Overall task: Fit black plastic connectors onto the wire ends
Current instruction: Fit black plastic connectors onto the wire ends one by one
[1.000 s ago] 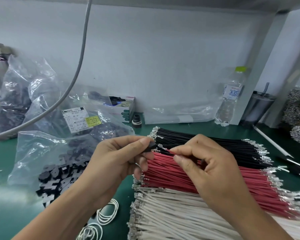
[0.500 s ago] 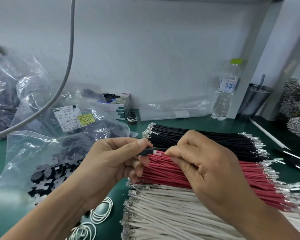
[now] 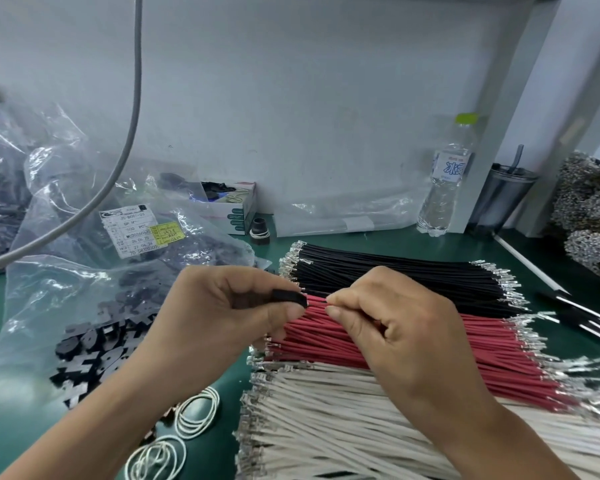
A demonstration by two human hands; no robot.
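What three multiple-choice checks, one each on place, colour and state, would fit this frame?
1. Where does the water bottle stand?
A. far right, by the wall
B. on the white wires
C. inside the plastic bag

2. Which wire bundle lies between the black wires and the white wires?
A. blue
B. red
C. yellow

3. What is the left hand doing?
A. resting flat
B. pinching a black connector
C. holding the bottle

Answers: 1 A, the bottle stands beside the right post; 2 B, the red wires fill the middle; 3 B, fingers pinch the connector.
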